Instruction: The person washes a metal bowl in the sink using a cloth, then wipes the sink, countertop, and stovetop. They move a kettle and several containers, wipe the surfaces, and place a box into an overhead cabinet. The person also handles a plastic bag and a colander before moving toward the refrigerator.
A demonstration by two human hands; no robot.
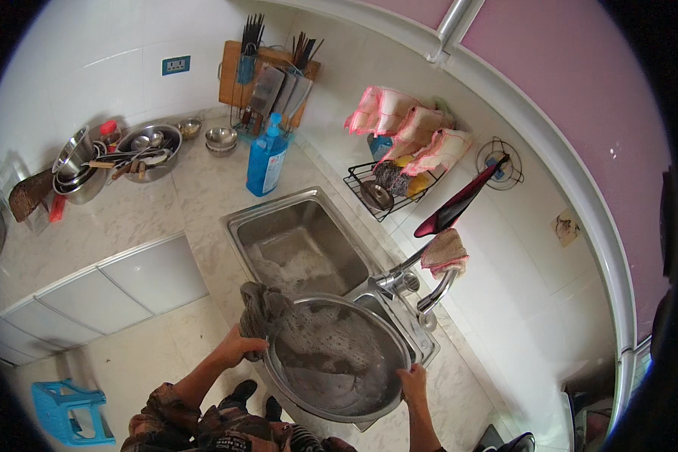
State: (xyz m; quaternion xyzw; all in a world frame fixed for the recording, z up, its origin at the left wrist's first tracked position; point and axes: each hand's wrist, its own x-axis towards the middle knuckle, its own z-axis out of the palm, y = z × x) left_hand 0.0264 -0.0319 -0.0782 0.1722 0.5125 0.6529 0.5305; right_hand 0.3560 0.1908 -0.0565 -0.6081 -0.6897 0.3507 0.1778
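A large round metal basin [339,395] with grey, foamy water in it is held by its rim, above the front bowl of the sink. My left hand [243,346] grips the left side of the rim together with a bunched dark grey cloth [260,311], part of which hangs over the edge. On the opposite side, my right hand [412,381] has its fingers on the rim. Beyond the basin lies the rear stainless steel sink bowl [330,226], with suds on its bottom. A chrome faucet [398,277] stands to the right, a cloth [445,253] draped over it.
A blue pump bottle [266,161] stands behind the sink. Metal bowls and utensils [150,152] crowd the left counter. Knives and a wooden cutting board [231,73] lean in the corner. Above the sink, a wire wall rack [381,212] holds scrubbers. On the floor is a blue plastic stool [70,409].
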